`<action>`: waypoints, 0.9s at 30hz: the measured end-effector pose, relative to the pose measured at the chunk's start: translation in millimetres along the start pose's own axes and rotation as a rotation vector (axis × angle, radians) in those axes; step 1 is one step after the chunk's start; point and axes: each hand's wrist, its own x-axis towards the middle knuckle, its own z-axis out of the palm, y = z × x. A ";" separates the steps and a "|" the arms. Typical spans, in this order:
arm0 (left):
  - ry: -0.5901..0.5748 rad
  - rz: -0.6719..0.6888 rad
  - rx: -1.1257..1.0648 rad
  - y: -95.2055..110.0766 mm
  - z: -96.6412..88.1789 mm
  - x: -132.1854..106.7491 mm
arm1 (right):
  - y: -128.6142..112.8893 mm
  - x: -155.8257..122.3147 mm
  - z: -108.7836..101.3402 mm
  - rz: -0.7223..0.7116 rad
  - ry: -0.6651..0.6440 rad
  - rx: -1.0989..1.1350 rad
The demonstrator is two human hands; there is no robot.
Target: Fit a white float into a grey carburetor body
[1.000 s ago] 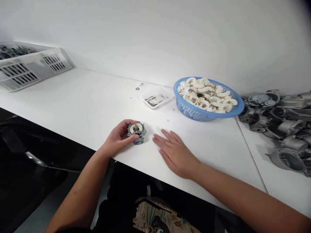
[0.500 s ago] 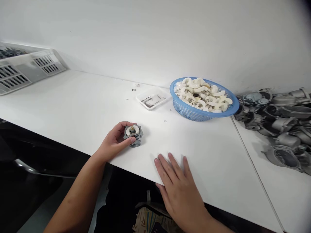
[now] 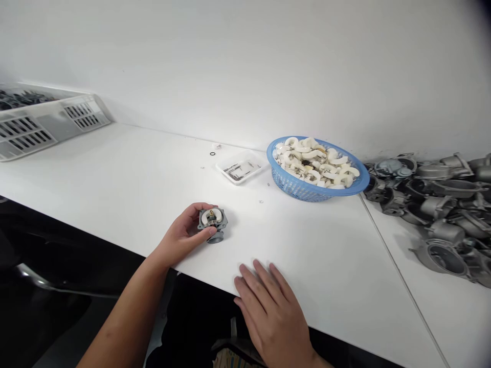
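Observation:
A small grey metal carburetor (image 3: pixel 223 221) sits on the white table with its underside up. Inside it show a white horseshoe-shaped float (image 3: pixel 204 217) and a brass jet. My left hand (image 3: pixel 186 232) is closed around its left side, thumb on the near edge and fingers behind. At the table's front edge my right hand (image 3: pixel 270 312) lies palm down with fingers stretched out, holding nothing. Behind the carburetor stands a shallow clear plastic tray (image 3: pixel 240 179) with thin metal pins in it.
A blue basket (image 3: pixel 299 191) heaped with white floats stands at the back right. Grey metal carburetor bodies (image 3: pixel 447 232) are piled at the far right. A white slatted crate (image 3: pixel 57 125) with dark parts stands at the left. A black ring (image 3: pixel 212 154) lies near the wall.
My right hand has slid slightly left and nearer to me, its fingers closer together. My left hand keeps its hold on the carburetor. The whole view has shifted a little.

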 end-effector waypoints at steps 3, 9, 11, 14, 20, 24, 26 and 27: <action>-0.007 -0.007 0.005 0.0 0.0 -0.4 | -3.4 -3.8 4.3 0.015 0.114 0.079; -0.006 -0.012 0.023 0.8 -0.6 -1.6 | -9.8 -1.8 9.2 0.075 0.224 0.218; -0.004 -0.011 0.017 1.0 -0.3 -2.0 | -9.3 -0.8 6.6 0.052 0.279 0.276; 0.001 -0.012 0.016 0.7 0.7 -1.8 | -2.1 3.3 -6.8 0.058 0.360 0.419; -0.044 -0.019 -0.029 1.5 -1.5 2.8 | 43.3 29.5 -50.0 -0.126 0.222 0.461; -0.101 -0.041 -0.044 6.1 -4.6 5.6 | 79.6 48.0 -45.0 -0.172 0.161 0.352; -0.095 -0.041 -0.043 8.3 -3.1 6.5 | 93.2 53.8 -31.6 -0.192 0.110 0.308; -0.086 -0.041 -0.048 9.1 -1.2 7.2 | 98.6 55.8 -24.4 -0.202 0.087 0.276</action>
